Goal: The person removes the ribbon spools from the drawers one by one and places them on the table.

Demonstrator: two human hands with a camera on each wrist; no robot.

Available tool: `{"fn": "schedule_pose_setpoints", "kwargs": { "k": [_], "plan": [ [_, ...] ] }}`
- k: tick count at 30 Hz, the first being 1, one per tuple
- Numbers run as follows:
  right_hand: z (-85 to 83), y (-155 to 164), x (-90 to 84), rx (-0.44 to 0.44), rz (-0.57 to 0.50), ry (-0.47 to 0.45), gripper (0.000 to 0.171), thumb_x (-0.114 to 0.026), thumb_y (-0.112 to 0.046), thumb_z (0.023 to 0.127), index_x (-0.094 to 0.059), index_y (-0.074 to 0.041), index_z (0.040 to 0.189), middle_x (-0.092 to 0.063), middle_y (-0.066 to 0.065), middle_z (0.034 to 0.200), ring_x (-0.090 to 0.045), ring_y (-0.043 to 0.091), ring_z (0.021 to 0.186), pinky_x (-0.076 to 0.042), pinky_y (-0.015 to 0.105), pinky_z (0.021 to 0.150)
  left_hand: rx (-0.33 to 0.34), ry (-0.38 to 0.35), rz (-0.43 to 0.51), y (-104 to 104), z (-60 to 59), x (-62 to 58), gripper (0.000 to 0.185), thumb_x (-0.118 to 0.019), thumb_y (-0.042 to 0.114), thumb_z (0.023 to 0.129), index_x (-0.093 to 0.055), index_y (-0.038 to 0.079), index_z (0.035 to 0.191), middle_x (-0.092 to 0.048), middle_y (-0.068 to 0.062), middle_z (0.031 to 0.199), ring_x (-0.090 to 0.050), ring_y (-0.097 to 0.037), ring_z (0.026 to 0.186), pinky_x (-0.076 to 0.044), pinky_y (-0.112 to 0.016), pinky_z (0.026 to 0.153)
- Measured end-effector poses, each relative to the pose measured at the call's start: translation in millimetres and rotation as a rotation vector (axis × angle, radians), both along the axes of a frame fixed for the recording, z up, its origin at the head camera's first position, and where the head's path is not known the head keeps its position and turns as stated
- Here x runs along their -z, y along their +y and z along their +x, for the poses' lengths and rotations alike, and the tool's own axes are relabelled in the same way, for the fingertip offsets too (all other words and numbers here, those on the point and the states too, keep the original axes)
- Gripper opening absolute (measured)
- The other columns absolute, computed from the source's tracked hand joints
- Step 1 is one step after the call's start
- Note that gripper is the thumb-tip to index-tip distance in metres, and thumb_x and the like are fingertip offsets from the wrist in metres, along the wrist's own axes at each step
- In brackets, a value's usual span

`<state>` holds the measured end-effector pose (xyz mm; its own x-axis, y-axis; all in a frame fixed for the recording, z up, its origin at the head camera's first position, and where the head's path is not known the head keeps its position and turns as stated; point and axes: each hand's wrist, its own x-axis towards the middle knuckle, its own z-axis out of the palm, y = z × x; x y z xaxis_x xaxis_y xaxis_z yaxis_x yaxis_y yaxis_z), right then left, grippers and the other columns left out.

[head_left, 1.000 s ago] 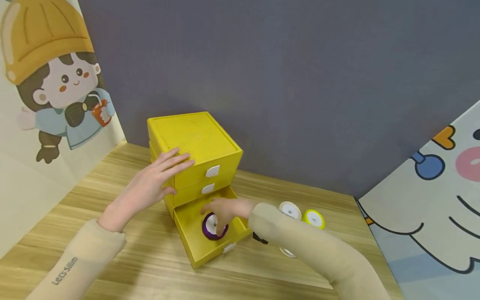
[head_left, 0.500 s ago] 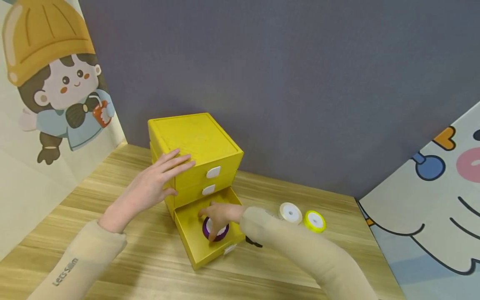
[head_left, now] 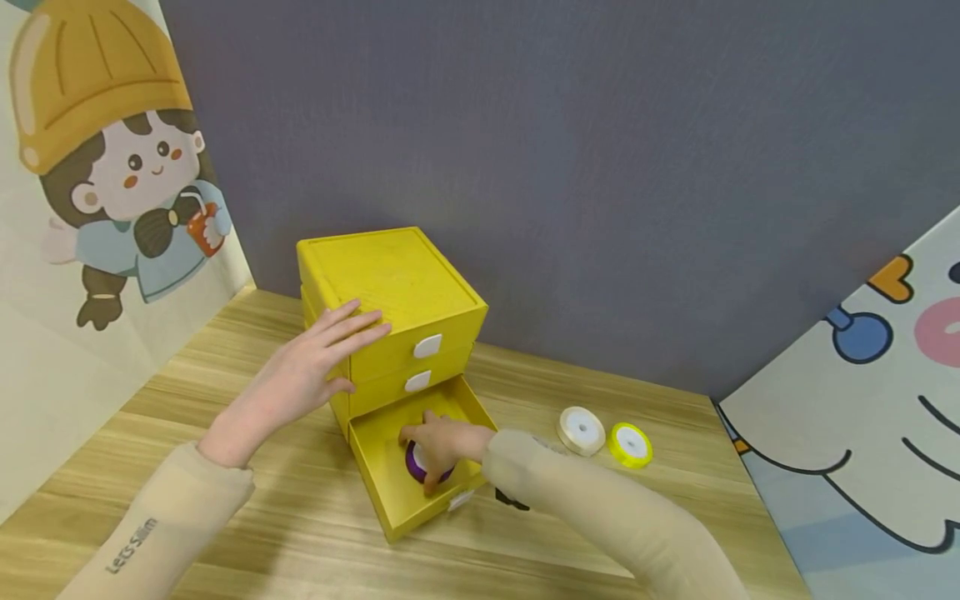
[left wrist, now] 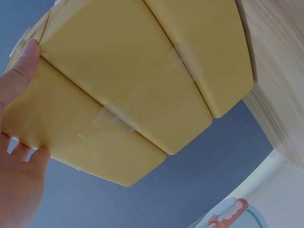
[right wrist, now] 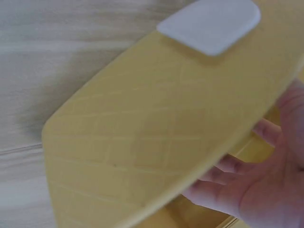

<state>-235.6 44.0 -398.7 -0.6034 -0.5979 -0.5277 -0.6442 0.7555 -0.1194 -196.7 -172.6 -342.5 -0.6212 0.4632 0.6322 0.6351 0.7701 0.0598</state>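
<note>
While the left hand (head_left: 300,375) lies flat with straight fingers against the left side and top edge of the small yellow three-drawer wooden cabinet (head_left: 390,292), the right hand (head_left: 442,442) reaches down into the pulled-out bottom yellow drawer (head_left: 382,475) and curls its fingers round the purple ribbon spool with a white core (head_left: 422,467). That spool lies flat on the drawer floor, directly under the right fingertips, toward the drawer's right front corner; its flat faces point up and down, so the round axis stands vertical. Right hand is the one on it; left hand is well apart from it, up on the cabinet body. Right wrist view shows only the drawer front with its white handle tab (right wrist: 209,23) and curled fingers (right wrist: 228,185) behind it, spool hidden there. Left wrist view shows the thumb (left wrist: 21,71) pressed on the cabinet side. Counts: one cabinet, three drawers, two upper ones pushed in, one open; three white handle tabs; three spools in all, one purple in the drawer, one white ribbon spool (head_left: 581,430) and one yellow-green ribbon spool (head_left: 629,443) touching side by side on the wooden table (head_left: 225,517), right of the drawer.
</note>
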Motion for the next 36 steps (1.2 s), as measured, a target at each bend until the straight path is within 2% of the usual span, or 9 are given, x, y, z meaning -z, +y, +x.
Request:
{"fn": "schedule_pose_setpoints", "kwargs": {
  "k": [10,20,24,31,36],
  "plan": [
    [2.7,2.7,8.7,-0.022,0.003,0.078,0.069,-0.085,-0.028,0.071,-0.049,-0.030,0.130,-0.047,0.007,0.122,-0.052,0.022,0.103,-0.053,0.026,0.075,-0.010,-0.009,-0.004,0.2,0.8,-0.6,0.097,-0.090,0.000,0.052,-0.050,0.015,0.139,-0.049,-0.007,0.144,-0.039,-0.034,0.137,-0.061,-0.040,0.081],
    [3.1,6.1,8.2,-0.040,-0.014,0.089,0.067,-0.084,-0.029,0.073,-0.049,-0.031,0.130,-0.049,0.004,0.120,-0.053,0.021,0.103,-0.054,0.024,0.075,-0.007,-0.006,0.001,0.6,1.1,-0.2,0.097,-0.090,-0.001,0.052,-0.049,0.015,0.139,-0.049,-0.008,0.144,-0.038,-0.033,0.138,-0.060,-0.041,0.083],
    [2.4,11.0,-3.1,-0.049,-0.045,0.086,0.070,-0.084,-0.029,0.074,-0.047,-0.029,0.133,-0.049,0.005,0.122,-0.053,0.020,0.104,-0.053,0.022,0.077,-0.002,-0.006,0.003,0.7,1.1,0.4,0.098,-0.090,-0.001,0.052,-0.049,0.014,0.140,-0.049,-0.009,0.144,-0.038,-0.034,0.138,-0.058,-0.043,0.088],
    [1.3,30.6,-37.1,-0.063,-0.077,0.130,0.072,-0.080,-0.026,0.078,-0.044,-0.024,0.140,-0.047,0.007,0.126,-0.050,0.019,0.104,-0.052,0.024,0.082,-0.006,-0.010,0.002,-0.1,1.9,-0.9,0.097,-0.090,-0.001,0.052,-0.049,0.014,0.139,-0.049,-0.010,0.144,-0.039,-0.034,0.137,-0.057,-0.046,0.090],
    [2.4,56.6,-59.1,-0.040,-0.144,0.136,0.071,-0.080,-0.021,0.077,-0.044,-0.021,0.138,-0.046,0.011,0.129,-0.050,0.024,0.110,-0.054,0.031,0.087,-0.003,-0.008,0.002,0.8,1.5,-0.8,0.098,-0.090,-0.001,0.051,-0.049,0.014,0.139,-0.049,-0.009,0.144,-0.039,-0.035,0.137,-0.055,-0.047,0.094]
  ]
}}
